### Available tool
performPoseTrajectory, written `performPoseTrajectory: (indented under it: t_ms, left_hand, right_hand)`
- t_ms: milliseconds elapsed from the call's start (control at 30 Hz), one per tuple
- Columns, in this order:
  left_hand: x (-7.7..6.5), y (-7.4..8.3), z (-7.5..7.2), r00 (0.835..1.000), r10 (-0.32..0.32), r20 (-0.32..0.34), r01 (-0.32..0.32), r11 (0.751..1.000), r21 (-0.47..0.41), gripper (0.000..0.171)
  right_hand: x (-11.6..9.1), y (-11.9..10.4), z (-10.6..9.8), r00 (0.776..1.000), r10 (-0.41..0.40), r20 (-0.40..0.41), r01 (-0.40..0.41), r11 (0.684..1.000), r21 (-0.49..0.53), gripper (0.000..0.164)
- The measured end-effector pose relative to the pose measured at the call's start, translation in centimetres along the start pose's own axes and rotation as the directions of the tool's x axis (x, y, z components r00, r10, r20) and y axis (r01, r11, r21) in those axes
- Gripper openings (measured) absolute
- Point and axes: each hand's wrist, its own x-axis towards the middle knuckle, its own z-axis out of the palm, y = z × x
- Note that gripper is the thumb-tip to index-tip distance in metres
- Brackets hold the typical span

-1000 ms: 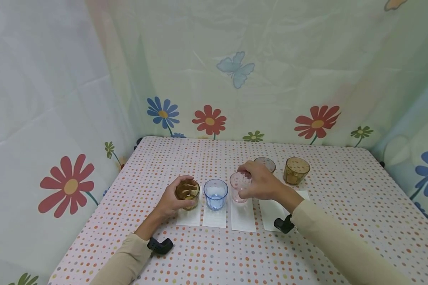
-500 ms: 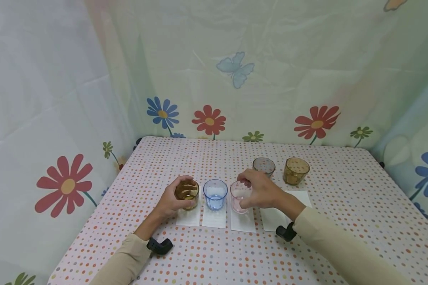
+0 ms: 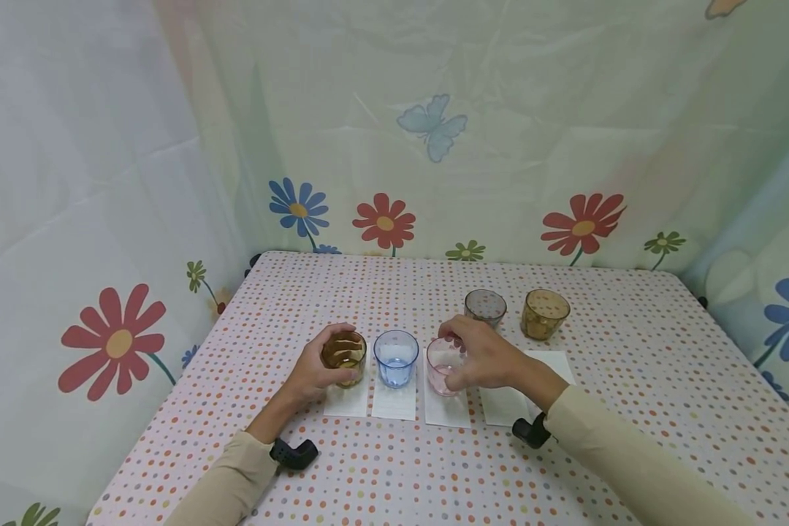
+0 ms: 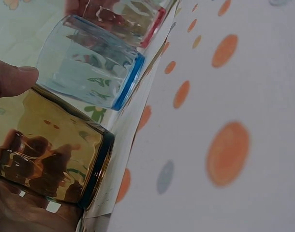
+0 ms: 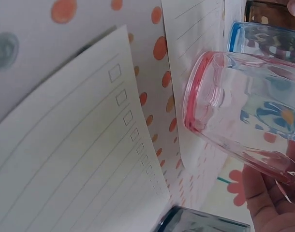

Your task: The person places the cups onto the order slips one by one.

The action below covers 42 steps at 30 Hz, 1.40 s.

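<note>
Grips one amber glass (image 4: 72,133) with left hand (image 3: 316,367)
Pinches one pink glass (image 3: 442,369) with right hand (image 3: 489,356); one blue glass (image 3: 396,361) between.

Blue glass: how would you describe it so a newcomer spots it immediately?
On the dotted table, find the row of white papers. The blue glass is the middle of three lined up there. It alone is blue; the left hand holds the amber glass beside it, and the right hand the pink glass.

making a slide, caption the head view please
Left hand grips an amber cup, right hand a pink cup; blue cup between.
</note>
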Motion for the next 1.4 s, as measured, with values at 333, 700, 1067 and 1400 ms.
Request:
performPoseTrajectory:
  t_ms: [333, 700, 1067, 1400]
  left_hand:
    - [0.0, 0.1, 0.0, 1.0, 0.004, -0.001, -0.004, 1.0, -0.004, 0.075]
    - [-0.1, 0.1, 0.2, 1.0, 0.001, -0.006, -0.001, 1.0, -0.005, 0.075]
    - [0.0, 0.2, 0.1, 1.0, -0.004, -0.01, 0.004, 1.0, -0.005, 0.079]
    - [-0.1, 0.1, 0.2, 1.0, 0.0, -0.007, -0.001, 1.0, -0.008, 0.076]
  right_hand:
    - [-0.5, -0.2, -0.9, 0.996, 0.024, 0.091, -0.029, 0.998, 0.052, 0.09]
    - [-0.6, 0.4, -1.1, 0.981, -0.1, -0.167, 0.102, 0.995, 0.006, 0.051]
    - [0.8, 2.6, -2.1, 0.943, -0.106, -0.316, 0.069, 0.99, -0.126, 0.045]
    - [1.9, 4.2, -2.5, 0.945, 0.044, -0.324, -0.072, 0.995, -0.076, 0.053]
